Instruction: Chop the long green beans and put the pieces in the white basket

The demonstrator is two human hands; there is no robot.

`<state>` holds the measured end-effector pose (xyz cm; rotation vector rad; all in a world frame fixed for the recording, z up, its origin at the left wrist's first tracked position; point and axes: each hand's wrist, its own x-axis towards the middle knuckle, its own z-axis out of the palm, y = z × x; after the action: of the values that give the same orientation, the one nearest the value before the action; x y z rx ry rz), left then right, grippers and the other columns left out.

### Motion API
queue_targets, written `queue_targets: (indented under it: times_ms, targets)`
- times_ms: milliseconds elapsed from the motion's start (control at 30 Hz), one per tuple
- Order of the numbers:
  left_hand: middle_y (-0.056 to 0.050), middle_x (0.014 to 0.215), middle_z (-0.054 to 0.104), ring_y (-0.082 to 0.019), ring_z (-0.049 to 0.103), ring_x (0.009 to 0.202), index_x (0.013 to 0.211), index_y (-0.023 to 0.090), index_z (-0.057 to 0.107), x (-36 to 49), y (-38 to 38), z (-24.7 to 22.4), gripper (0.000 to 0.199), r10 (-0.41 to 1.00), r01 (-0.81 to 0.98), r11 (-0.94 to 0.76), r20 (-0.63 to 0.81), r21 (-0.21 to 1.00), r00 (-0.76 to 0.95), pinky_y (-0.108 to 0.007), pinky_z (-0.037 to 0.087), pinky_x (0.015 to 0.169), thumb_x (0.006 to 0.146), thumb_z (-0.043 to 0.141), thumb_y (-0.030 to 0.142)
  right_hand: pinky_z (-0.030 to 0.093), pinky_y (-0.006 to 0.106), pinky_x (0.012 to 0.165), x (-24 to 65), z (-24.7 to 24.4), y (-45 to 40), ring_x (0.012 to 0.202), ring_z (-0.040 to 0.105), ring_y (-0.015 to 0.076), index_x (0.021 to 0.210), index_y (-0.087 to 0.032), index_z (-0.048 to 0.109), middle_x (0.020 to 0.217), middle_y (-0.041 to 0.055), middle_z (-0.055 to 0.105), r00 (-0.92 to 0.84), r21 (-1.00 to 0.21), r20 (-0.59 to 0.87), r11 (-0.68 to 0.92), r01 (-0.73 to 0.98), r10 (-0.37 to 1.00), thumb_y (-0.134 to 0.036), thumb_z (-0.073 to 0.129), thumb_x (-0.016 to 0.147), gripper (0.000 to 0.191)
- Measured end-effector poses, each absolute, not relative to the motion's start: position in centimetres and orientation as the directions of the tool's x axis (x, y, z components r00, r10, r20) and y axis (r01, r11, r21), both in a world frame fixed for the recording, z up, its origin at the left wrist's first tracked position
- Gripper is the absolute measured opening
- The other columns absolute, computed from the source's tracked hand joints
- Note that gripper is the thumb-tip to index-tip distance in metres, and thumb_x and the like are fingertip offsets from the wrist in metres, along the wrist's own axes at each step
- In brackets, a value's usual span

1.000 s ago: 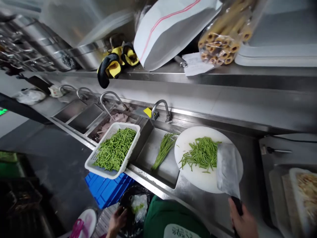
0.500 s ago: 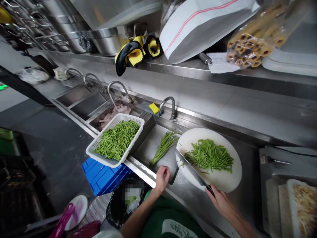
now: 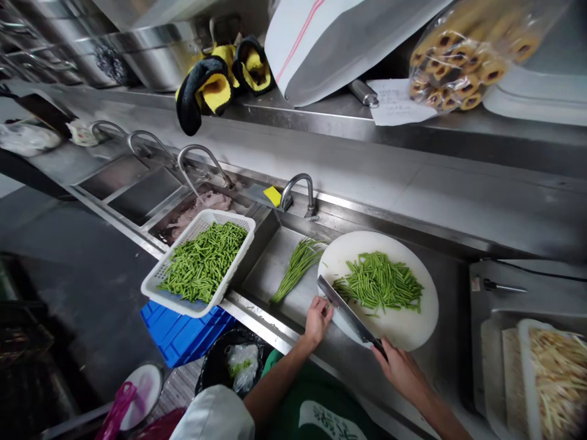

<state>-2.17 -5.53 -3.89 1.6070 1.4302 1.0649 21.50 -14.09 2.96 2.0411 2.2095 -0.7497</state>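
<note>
My right hand (image 3: 398,366) is wrapped round the black handle of a kitchen knife (image 3: 347,318), whose blade lies slantwise over the front left of the round white cutting board (image 3: 426,330). Behind the blade sits a heap of cut green stalks (image 3: 383,281). At the board's left edge, beside the blade's tip, my left hand (image 3: 317,321) has its fingers curled together; what they hold, if anything, is too small to make out. Left of the board, a bunch of long uncut green stalks (image 3: 296,269) rests in the sink (image 3: 261,269).
A white basket (image 3: 151,287) of cut stalks straddles the sink edge above a blue crate (image 3: 178,330). Below is a black-lined bin (image 3: 215,366). Faucets (image 3: 298,180) line the back; a shelf (image 3: 321,119) overhangs. A tray of pale shreds (image 3: 554,379) stands right.
My left hand has moved from over the sink's front edge rightward to the board's left edge near the knife's tip. My right hand keeps the knife. The whole view has shifted a little.
</note>
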Motion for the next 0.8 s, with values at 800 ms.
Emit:
queue_targets:
  times_ms: [800]
  targets:
    - [-0.002, 0.08, 0.056, -0.012, 0.052, 0.065, 0.082, 0.015, 0.064, -2.1, -5.9, -3.3, 0.008, 0.999, 0.391, -0.033, 0.046, 0.92, -0.024, -0.023, 0.042, 0.061, 0.08, 0.056, 0.013, 0.054, 0.037, 0.075, 35.5, 4.1, -16.7, 0.083, 0.074, 0.0294, 0.105, -0.024, 0.073, 0.089, 0.0101, 0.079, -0.113, -0.335, -0.423, -0.039, 0.941, 0.899, -0.054, 0.046, 0.089, 0.044]
